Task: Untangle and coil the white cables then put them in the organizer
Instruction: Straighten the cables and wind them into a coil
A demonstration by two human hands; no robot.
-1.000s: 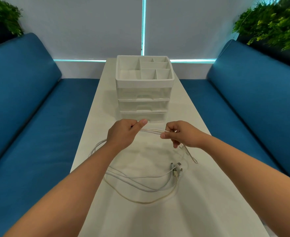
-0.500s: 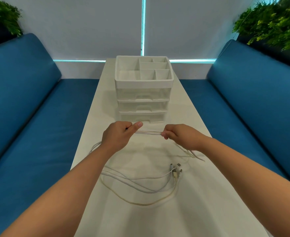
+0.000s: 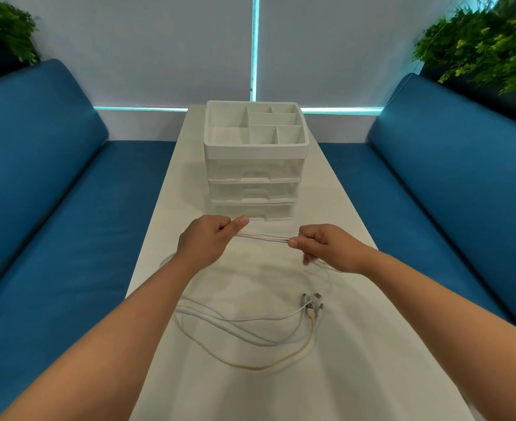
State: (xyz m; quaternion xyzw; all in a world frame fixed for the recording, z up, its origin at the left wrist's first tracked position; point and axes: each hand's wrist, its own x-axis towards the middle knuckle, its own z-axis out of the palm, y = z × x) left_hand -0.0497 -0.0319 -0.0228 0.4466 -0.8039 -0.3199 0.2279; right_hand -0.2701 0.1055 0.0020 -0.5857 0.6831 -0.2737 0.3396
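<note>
Nearest on the white tabletop lie loose loops of the white cables, several strands curving side by side, the outermost one yellowish. Their plugs sit bunched together at the right end of the loops, near the middle of the tabletop. Beyond the loops both forearms reach forward. The left hand has its fingers curled around a bundle of the cable strands, thumb stretched out along the top toward the right. The right hand pinches the same bundle between thumb and fingers, so a short straight stretch of cable runs taut between the two hands, lifted off the tabletop. More cable trails down from under each hand to the loops. Just beyond the hands stands the organizer, white with three clear drawers, all closed, and an open tray of compartments on top. Blue benches run along both sides, with green plants in the far corners.
</note>
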